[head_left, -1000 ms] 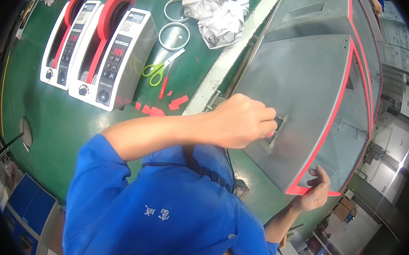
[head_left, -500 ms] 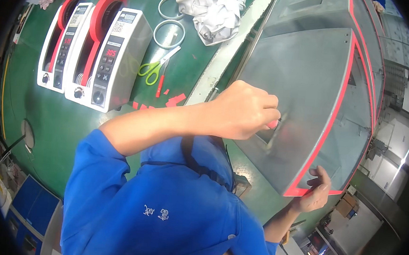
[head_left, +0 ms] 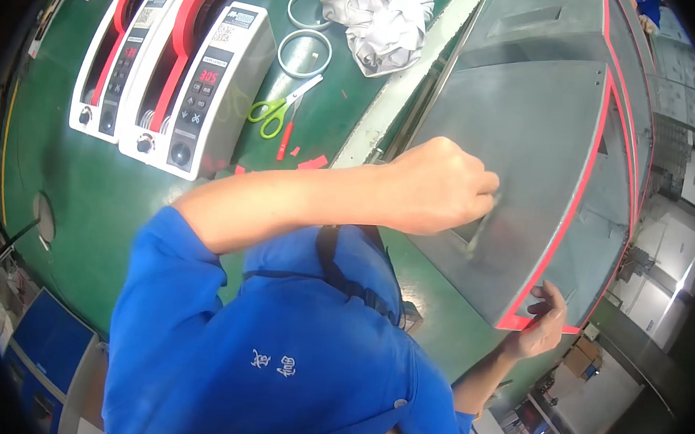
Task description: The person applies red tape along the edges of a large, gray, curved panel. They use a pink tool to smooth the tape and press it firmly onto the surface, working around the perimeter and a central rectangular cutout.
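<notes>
1. This was a factory workshop: a green-matted worktop [head_left: 83,198] stretched to the left of the hands.
2. Two white electric tape dispensers [head_left: 187,85] loaded with red tape stood there, beyond green-handled scissors [head_left: 278,109] and empty tape rings [head_left: 304,53].
3. A grey sheet-metal cabinet [head_left: 522,140] edged in red tape lay under the hands.
4. Blue work clothing [head_left: 273,357] fitted such a place.

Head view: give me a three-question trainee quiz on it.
1. True or false: the scissors lie on the panel.
2. What does the right hand grip? A: the panel's red-edged corner. B: a tape ring. C: the crumpled cloth.
3. Fill in: ___ white dispensers stand on the green table.
Key: 1 false, they lie on the table; 2 A; 3 two.
</notes>
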Available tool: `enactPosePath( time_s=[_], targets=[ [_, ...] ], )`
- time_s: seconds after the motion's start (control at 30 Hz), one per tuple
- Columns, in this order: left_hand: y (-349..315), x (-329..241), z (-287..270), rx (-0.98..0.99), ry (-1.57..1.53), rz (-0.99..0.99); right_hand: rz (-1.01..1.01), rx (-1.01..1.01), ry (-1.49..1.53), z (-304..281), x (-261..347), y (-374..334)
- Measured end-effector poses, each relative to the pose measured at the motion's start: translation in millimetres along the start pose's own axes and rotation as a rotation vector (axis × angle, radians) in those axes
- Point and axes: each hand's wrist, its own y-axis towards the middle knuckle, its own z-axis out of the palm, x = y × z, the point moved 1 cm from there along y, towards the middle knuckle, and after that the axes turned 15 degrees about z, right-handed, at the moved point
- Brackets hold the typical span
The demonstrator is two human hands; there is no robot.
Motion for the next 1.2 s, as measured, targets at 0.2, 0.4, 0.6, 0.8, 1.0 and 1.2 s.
enactPosePath(
  time_s=[0.2,0.4,0.6,0.8,1.0,1.2],
  targets=[
    [27,-5,-19,-0.343,-0.041,-0.040,-0.009,0.008,-0.029,1,4,0],
    [0,-5,-25,-0.305,-0.247,-0.330,-0.003,0.020,-0.016,-1,1,-1],
    [-9,-33,17,-0.475,-1.285,-1.085,-0.005,0.023,-0.035,-1,2,0],
    [-5,-45,11,-0.525,-1.374,-1.175,-0.032,-0.009,-0.033,1,0,0],
    [-14,-43,13,-0.395,-1.322,-1.115,-0.027,0.010,-0.034,1,0,0],
    [-16,-24,8,-0.024,-1.354,-1.190,-0.034,0.046,-0.054,-2,1,0]
  ],
)
